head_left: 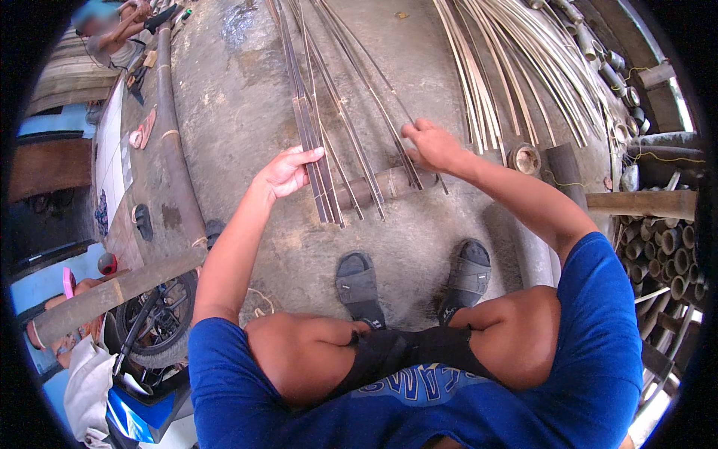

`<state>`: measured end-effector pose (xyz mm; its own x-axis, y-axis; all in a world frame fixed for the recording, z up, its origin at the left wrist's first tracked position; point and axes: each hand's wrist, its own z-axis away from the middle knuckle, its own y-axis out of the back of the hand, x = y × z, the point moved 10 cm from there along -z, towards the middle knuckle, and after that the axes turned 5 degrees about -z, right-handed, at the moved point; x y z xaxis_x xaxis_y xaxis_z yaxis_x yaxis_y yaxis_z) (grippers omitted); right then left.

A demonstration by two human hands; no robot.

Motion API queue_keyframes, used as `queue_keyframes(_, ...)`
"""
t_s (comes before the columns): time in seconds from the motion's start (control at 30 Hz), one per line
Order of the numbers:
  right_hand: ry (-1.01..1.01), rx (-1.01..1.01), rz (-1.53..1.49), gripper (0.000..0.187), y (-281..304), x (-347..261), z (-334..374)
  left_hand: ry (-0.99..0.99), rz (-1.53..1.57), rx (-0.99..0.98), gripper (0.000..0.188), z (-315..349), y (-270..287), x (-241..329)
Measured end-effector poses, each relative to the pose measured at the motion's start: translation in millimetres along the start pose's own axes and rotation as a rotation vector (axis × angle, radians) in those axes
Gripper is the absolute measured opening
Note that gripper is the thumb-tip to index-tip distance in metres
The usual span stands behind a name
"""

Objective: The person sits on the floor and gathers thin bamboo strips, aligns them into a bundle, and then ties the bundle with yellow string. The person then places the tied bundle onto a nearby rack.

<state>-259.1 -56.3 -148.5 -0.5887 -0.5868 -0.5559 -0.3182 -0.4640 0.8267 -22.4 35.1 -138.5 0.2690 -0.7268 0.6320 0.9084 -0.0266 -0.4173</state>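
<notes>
In the head view, the left hand (284, 172) reaches in over the concrete floor (239, 105), its grip pinching the leftmost of the long dark strips (305, 120), the thumb laid across their top face. These dark strips fan out from the hands toward the upper edge, some touching one another, others apart, with their near ends crossing above a short bamboo pole (393, 182) that lies on the floor. The right hand (432, 146) is at the rightmost thin strip, fingers curled; I cannot tell whether its grip is pressed together on that strip. Well to the right of the dark strips, many pale strips (550, 63) lie side by side on the floor. Below the hands are two dark sandals (355, 280) on the person's feet. Cut bamboo pieces (669, 254) are stacked at the far right, and a motorcycle (134, 408) stands at the lower left.
</notes>
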Motion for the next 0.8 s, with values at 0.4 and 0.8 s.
queue_keyframes(0.4,0.088,-0.205,-0.178,0.026,-61,-31,-34,0.046,-0.014,0.015,0.021,11,12,-3)
queue_keyframes(0.8,-0.094,-0.184,-0.005,0.029,-39,15,-35,0.012,-0.019,-0.058,0.019,11,5,2)
